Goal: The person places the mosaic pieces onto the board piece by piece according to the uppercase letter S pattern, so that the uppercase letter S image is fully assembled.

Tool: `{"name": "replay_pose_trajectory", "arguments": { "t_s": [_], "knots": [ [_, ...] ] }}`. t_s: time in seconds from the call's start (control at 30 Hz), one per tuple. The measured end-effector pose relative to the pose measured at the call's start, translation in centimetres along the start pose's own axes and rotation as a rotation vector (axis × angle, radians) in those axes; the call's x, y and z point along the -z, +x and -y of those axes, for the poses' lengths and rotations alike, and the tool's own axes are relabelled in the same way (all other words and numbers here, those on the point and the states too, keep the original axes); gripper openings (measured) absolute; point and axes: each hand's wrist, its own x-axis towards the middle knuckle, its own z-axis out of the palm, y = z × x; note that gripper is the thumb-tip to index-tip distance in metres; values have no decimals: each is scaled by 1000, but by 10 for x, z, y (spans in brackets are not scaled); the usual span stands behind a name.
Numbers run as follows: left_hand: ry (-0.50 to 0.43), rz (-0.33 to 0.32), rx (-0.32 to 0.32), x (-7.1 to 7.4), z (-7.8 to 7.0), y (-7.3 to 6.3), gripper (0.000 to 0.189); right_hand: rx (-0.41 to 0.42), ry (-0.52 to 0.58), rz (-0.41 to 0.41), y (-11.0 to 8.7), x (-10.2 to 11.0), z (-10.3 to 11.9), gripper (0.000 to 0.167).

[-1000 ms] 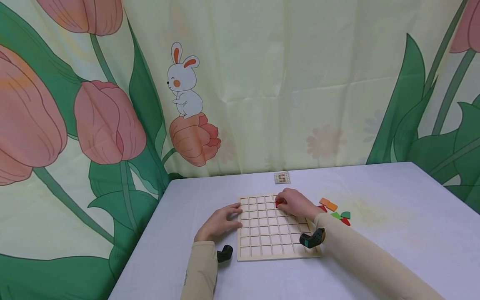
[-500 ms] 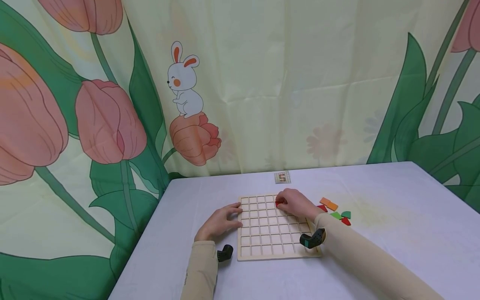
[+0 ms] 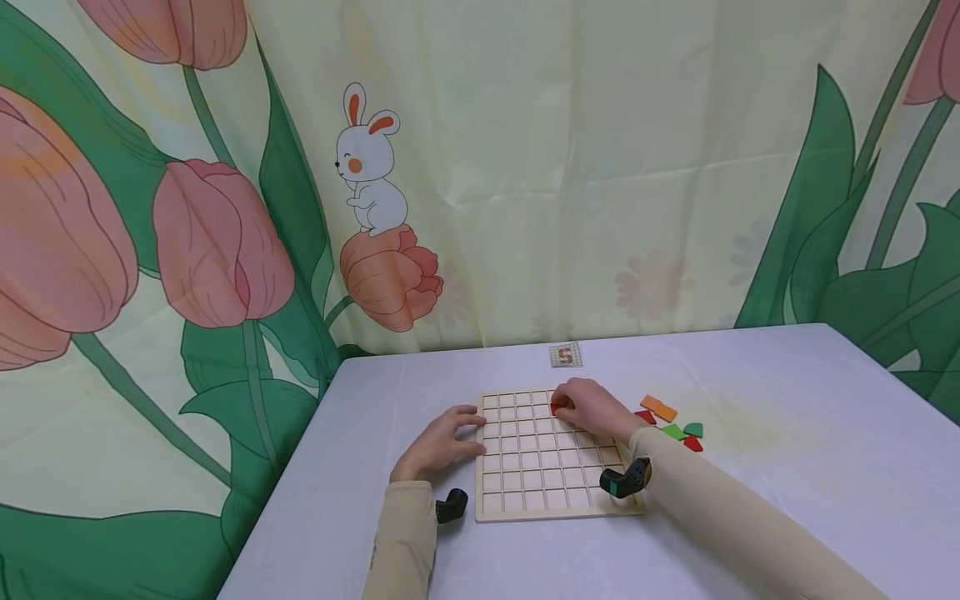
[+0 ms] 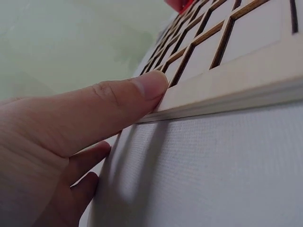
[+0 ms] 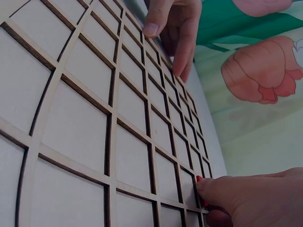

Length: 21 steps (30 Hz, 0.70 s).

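Plainly, the right hand (image 3: 594,408) pinched a red tile (image 3: 555,409) near the far edge of the wooden grid board (image 3: 558,515); the left hand (image 3: 441,443), grip spread, touched the left edge; keeping both steady seemed wise.

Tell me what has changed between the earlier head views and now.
Nothing visibly moved, and nothing was taken hold of or let go. The right hand still pinches the red piece at the grid board, the left hand stays at the board's left edge, and the loose pieces and card lie as before.
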Motion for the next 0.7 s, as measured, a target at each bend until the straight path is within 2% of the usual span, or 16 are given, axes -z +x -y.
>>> {"name": "replay_pose_trajectory", "arguments": {
  "t_s": [0.33,0.6,0.7],
  "knots": [
    [0,17,-24,0,2,1,47,-19,9,0,-1,3,1,13],
    [-12,35,-7,-1,1,1,47,-28,20,-6,-2,4,0,11],
    [-5,33,-30,-1,0,2,47,-32,24,-8,-2,5,1,11]
  ]
}}
